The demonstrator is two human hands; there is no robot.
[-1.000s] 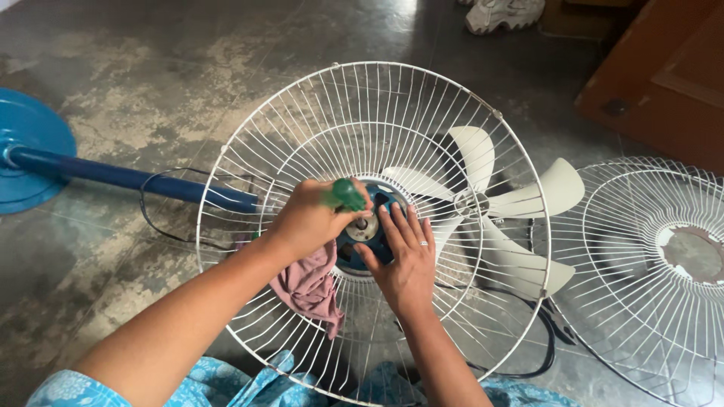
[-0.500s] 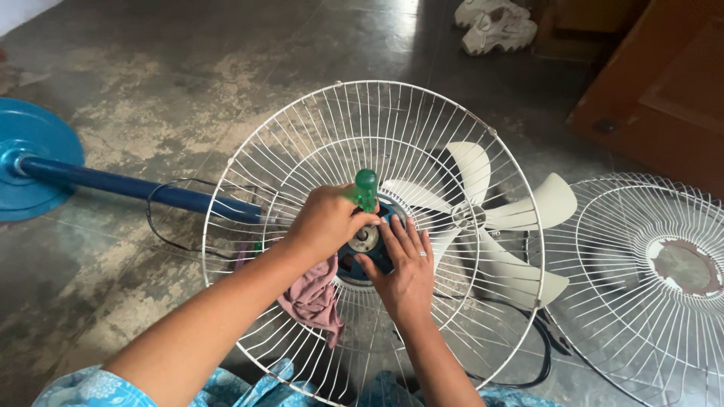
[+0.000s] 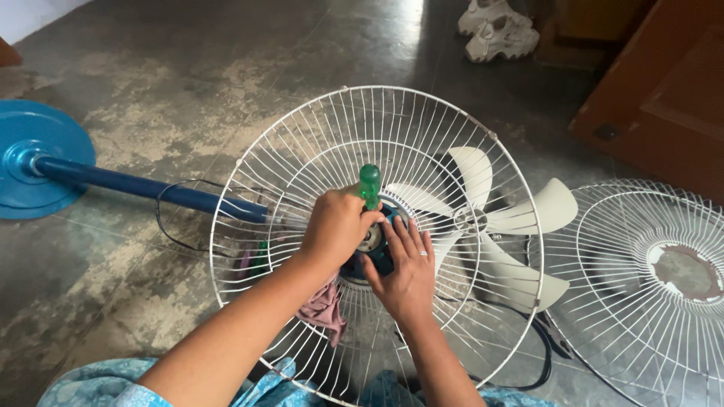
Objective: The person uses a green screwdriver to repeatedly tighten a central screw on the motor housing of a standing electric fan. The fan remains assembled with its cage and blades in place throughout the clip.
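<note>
A pedestal fan lies on the floor, its white wire rear guard [image 3: 302,151] facing up. My left hand [image 3: 335,226] grips a green-handled screwdriver [image 3: 369,185], held upright with its tip at the blue motor hub [image 3: 379,264] in the guard's centre. My right hand [image 3: 407,275] rests flat on the hub with fingers spread and a ring on one finger. A pinkish cloth [image 3: 324,309] hangs below my left wrist. The pale blade set [image 3: 520,218] lies just right of the hub, under the wires.
The fan's blue pole [image 3: 151,188] runs left to a round blue base [image 3: 38,143]. A second wire guard [image 3: 641,301] lies at the right. A black cable [image 3: 550,354] loops beneath. Pale shoes [image 3: 498,30] and a brown wooden door [image 3: 664,90] are beyond.
The screwdriver handle has risen from tilted to upright in my left hand. My right hand stays on the hub. The view has shifted slightly.
</note>
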